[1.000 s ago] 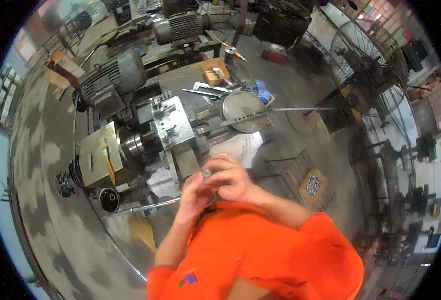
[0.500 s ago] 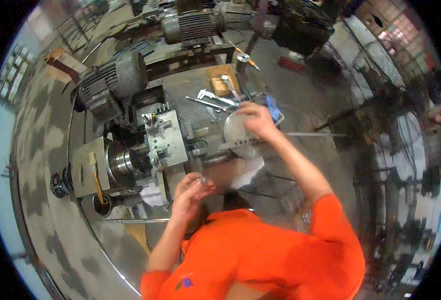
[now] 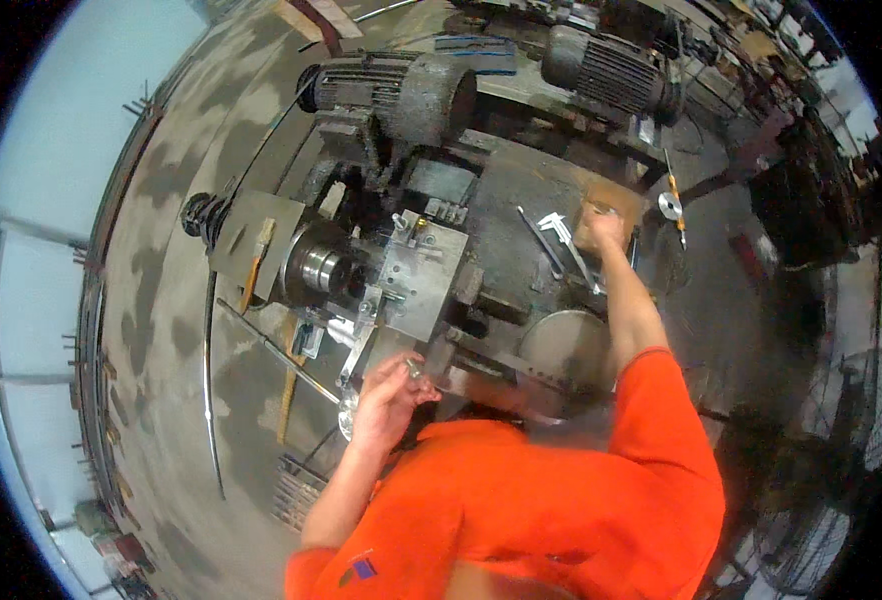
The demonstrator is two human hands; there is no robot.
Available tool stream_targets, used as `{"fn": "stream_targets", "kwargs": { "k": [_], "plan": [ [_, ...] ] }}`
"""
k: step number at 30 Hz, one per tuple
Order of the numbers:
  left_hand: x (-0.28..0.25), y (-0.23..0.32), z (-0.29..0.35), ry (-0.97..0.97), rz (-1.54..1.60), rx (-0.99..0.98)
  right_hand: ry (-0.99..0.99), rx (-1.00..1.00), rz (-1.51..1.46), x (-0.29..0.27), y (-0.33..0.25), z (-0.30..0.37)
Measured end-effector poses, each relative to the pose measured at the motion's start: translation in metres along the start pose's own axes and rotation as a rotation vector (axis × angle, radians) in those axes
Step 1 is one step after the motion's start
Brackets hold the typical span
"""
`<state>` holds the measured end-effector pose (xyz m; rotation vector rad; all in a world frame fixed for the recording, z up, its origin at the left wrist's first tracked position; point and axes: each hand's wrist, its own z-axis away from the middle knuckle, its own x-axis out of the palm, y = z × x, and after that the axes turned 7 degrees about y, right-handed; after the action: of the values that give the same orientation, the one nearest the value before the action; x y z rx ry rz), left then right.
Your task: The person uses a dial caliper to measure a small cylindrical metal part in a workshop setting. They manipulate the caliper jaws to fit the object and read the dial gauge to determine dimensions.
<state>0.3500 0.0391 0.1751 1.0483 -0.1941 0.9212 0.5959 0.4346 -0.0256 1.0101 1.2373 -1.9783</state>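
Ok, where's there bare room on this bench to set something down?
The bench top looks bare between the metal block and the slim metal tool; the round plate also shows open surface. It's crowded farther right: tool and caliper lie close together, beside a box with the right hand at it.

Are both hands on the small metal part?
No, the left hand holds the part; the right hand is at the brown box.
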Motion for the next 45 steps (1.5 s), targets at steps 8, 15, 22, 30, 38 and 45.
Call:
{"fn": "stream_targets", "kwargs": {
  "k": [8,15,22,30,38,45],
  "plan": [
    [0.013,-0.005,-0.017,-0.026,0.014,-0.076,0.085,0.083,-0.226,-0.002,0.030,-0.032],
    [0.006,0.009,-0.030,-0.200,0.022,-0.074,0.135,-0.660,-0.712,-0.118,0.016,0.121],
    [-0.004,0.026,-0.021,-0.295,0.009,-0.074,-0.330,-0.809,-0.276,-0.183,0.000,0.301],
    [-0.034,0.037,0.003,-0.293,0.025,-0.031,-0.578,-1.447,-0.079,-0.195,-0.068,0.408],
    [-0.054,0.044,0.024,-0.263,0.040,0.029,-0.654,-1.477,-0.008,-0.176,-0.081,0.423],
    [-0.057,0.047,0.030,-0.263,0.053,0.018,-0.631,-1.552,-0.009,-0.175,-0.088,0.428]
  ]
}}
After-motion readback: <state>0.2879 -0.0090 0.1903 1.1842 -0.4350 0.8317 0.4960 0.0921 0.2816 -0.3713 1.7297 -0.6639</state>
